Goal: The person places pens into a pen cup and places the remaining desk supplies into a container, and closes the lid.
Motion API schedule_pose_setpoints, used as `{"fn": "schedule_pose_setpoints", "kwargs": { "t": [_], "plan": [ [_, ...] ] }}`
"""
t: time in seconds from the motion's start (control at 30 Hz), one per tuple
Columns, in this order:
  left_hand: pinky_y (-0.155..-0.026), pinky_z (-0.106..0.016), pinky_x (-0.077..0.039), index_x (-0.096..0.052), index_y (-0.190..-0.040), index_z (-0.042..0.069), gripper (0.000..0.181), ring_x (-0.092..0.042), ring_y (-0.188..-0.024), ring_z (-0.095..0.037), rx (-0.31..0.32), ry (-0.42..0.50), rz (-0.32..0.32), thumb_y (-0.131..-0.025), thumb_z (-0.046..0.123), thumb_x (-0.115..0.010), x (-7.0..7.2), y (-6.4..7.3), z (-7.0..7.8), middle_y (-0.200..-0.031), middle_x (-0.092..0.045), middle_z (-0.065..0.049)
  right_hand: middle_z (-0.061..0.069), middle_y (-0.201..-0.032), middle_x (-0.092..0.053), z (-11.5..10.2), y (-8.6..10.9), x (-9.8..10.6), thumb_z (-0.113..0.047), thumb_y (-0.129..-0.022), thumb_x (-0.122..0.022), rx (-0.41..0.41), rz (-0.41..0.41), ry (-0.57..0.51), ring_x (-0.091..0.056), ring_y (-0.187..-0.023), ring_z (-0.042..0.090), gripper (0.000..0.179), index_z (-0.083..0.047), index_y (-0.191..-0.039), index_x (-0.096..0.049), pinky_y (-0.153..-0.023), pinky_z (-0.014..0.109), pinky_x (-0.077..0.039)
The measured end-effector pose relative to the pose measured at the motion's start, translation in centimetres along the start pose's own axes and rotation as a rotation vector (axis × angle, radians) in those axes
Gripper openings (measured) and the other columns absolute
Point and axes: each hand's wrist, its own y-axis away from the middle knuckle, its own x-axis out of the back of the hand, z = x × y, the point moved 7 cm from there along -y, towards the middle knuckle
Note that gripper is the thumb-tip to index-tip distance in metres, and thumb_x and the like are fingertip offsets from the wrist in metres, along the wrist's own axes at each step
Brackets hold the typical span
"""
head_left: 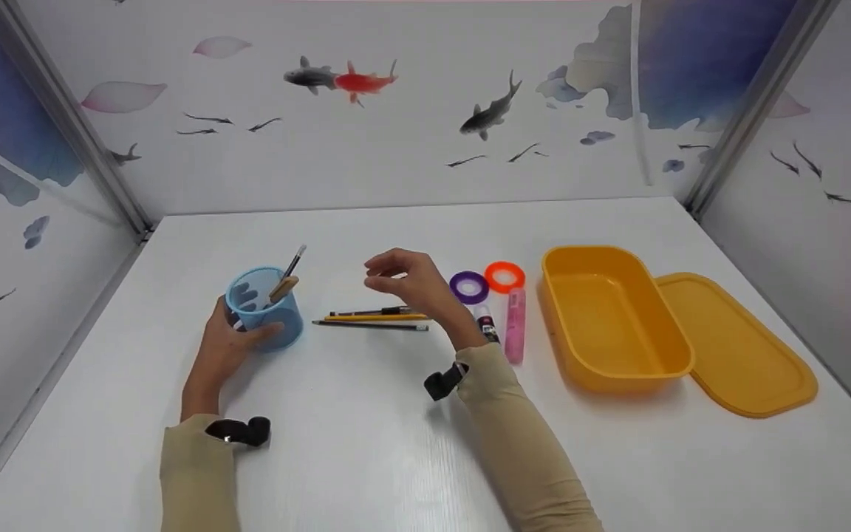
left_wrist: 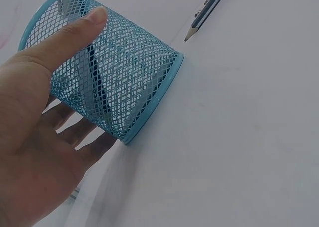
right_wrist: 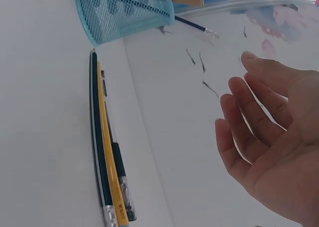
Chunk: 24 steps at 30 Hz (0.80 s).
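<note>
In the head view my left hand (head_left: 222,347) grips a light blue mesh pen cup (head_left: 281,325), thumb across its near side and fingers behind. A dark pencil (head_left: 294,262) with a pale end and a flat tan piece (head_left: 283,290) stick out over the cup's rim. My right hand (head_left: 412,281) is raised over the table with relaxed, slightly bent fingers and nothing between them. Beneath and left of it lie a dark pencil (right_wrist: 101,152), a yellow pencil (right_wrist: 110,174) and a black pen (right_wrist: 121,172), side by side, with points towards the cup.
Right of the right hand are a purple ring (head_left: 456,290), an orange ring (head_left: 490,278), a pink stick-shaped item (head_left: 515,325) and a dark-labelled tube (head_left: 486,324). A yellow open box (head_left: 610,325) stands farther right, beside its flat yellow lid (head_left: 754,355). Printed walls (head_left: 425,170) enclose the table.
</note>
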Motion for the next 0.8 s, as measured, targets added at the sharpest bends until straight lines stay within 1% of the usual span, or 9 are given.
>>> {"fn": "schedule_pose_setpoints", "kwargs": {
  "t": [0.2,0.33,0.43,0.53,0.63,0.7,0.8],
  "plan": [
    [-0.125,-0.058,-0.023,-0.003,-0.161,0.008,0.111,-0.014,-0.156,-0.041,0.000,-0.006,-0.007,-0.086,0.039,-0.079,0.2,0.0,0.2,-0.168,-0.016,-0.020,0.007,-0.116,-0.070,2.2,-0.2,1.3,-0.021,-0.095,-0.070,-0.043,0.066,0.031,-0.066,-0.108,0.020,0.027,-0.013,-0.121,-0.069,-0.098,0.032,-0.057],
    [-0.125,-0.058,-0.022,-0.003,-0.161,0.009,0.112,-0.014,-0.156,-0.041,0.007,-0.009,-0.009,-0.086,0.040,-0.079,0.2,0.0,0.0,-0.168,-0.016,-0.020,0.006,-0.116,-0.071,4.0,-0.2,2.2,-0.022,-0.095,-0.070,-0.110,0.115,-0.005,-0.067,-0.107,0.020,0.027,-0.013,-0.119,-0.070,-0.101,0.034,-0.056],
    [-0.126,-0.057,-0.022,-0.003,-0.161,0.008,0.111,-0.014,-0.156,-0.041,0.011,-0.003,-0.006,-0.085,0.039,-0.079,0.3,0.0,-0.1,-0.168,-0.016,-0.020,0.007,-0.118,-0.071,5.2,-0.2,2.5,-0.023,-0.095,-0.070,-0.168,0.133,-0.045,-0.066,-0.109,0.021,0.028,-0.011,-0.120,-0.070,-0.103,0.035,-0.055],
    [-0.126,-0.057,-0.021,-0.003,-0.161,0.008,0.112,-0.014,-0.156,-0.041,0.010,-0.003,-0.006,-0.085,0.039,-0.079,0.2,0.1,-0.3,-0.168,-0.015,-0.020,0.006,-0.119,-0.070,6.2,-0.1,2.5,-0.024,-0.094,-0.070,-0.234,0.138,-0.053,-0.065,-0.110,0.022,0.032,-0.010,-0.123,-0.069,-0.104,0.035,-0.054],
    [-0.125,-0.057,-0.022,-0.003,-0.161,0.008,0.112,-0.014,-0.156,-0.041,0.005,-0.008,-0.008,-0.085,0.041,-0.079,0.2,0.1,-0.3,-0.168,-0.015,-0.020,0.005,-0.119,-0.070,7.3,-0.1,2.4,-0.027,-0.094,-0.071,-0.302,0.140,-0.030,-0.063,-0.109,0.021,0.033,-0.011,-0.123,-0.069,-0.104,0.035,-0.053],
    [-0.125,-0.058,-0.021,-0.003,-0.161,0.008,0.113,-0.014,-0.156,-0.042,0.003,-0.011,-0.008,-0.085,0.042,-0.079,0.1,0.0,-0.2,-0.168,-0.016,-0.020,0.004,-0.120,-0.069,7.9,0.1,2.3,-0.028,-0.093,-0.072,-0.353,0.131,-0.016,-0.062,-0.109,0.021,0.034,-0.012,-0.122,-0.070,-0.104,0.035,-0.053],
    [-0.125,-0.058,-0.021,-0.002,-0.161,0.008,0.114,-0.014,-0.156,-0.041,0.004,-0.012,-0.012,-0.084,0.043,-0.079,0.1,-0.1,-0.1,-0.168,-0.015,-0.020,0.005,-0.120,-0.069,8.7,0.4,2.2,-0.027,-0.092,-0.074,-0.406,0.112,0.002,-0.062,-0.109,0.021,0.034,-0.012,-0.122,-0.070,-0.105,0.036,-0.052]
  ]
}}
